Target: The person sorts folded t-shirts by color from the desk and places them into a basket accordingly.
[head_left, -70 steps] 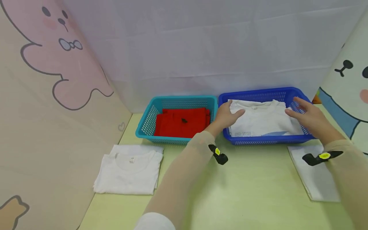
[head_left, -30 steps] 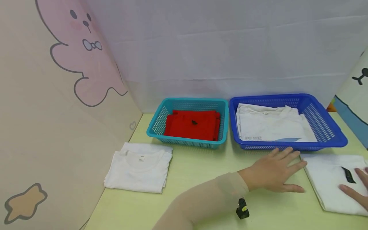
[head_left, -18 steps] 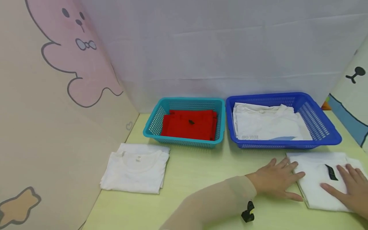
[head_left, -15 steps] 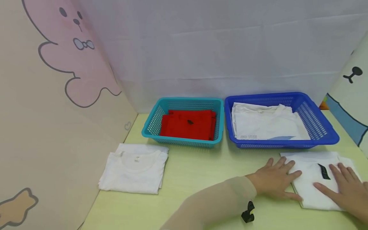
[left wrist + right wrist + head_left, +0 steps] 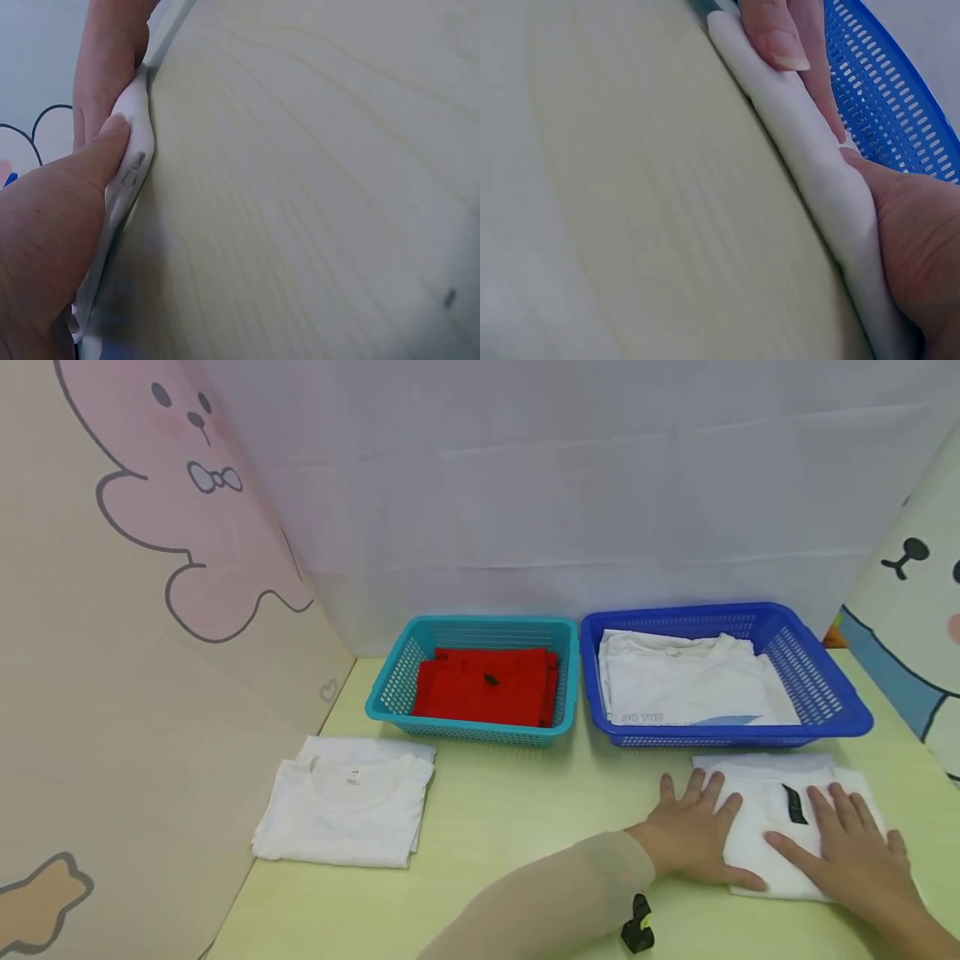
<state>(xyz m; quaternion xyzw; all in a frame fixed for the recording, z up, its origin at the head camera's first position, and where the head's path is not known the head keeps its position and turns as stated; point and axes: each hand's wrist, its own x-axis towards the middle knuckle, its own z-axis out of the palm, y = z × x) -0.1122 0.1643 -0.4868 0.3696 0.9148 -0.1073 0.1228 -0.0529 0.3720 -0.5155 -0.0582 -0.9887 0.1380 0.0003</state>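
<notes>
A folded white T-shirt (image 5: 761,806) with a black neck label lies on the table at the right, in front of the blue basket. My left hand (image 5: 693,831) rests on its left edge with the fingers spread and the thumb along the near corner. Flat on its right part lies my right hand (image 5: 855,852), fingers extended. The left wrist view shows my left thumb on the white fabric's edge (image 5: 127,176). In the right wrist view, my right hand (image 5: 922,232) presses the rolled-looking near fold (image 5: 810,165); the fingertips of the other hand show beyond it.
A blue basket (image 5: 720,742) at the back right holds folded white T-shirts. Left of it, a teal basket (image 5: 472,731) contains folded red clothing (image 5: 480,693). More folded white T-shirts (image 5: 341,818) lie at the table's left. Cloth walls (image 5: 562,510) enclose the back and sides.
Both hands left the T-shirts in the blue basket and came down to the labelled T-shirt on the table. That T-shirt has slid left under the hands. The head view has shifted slightly.
</notes>
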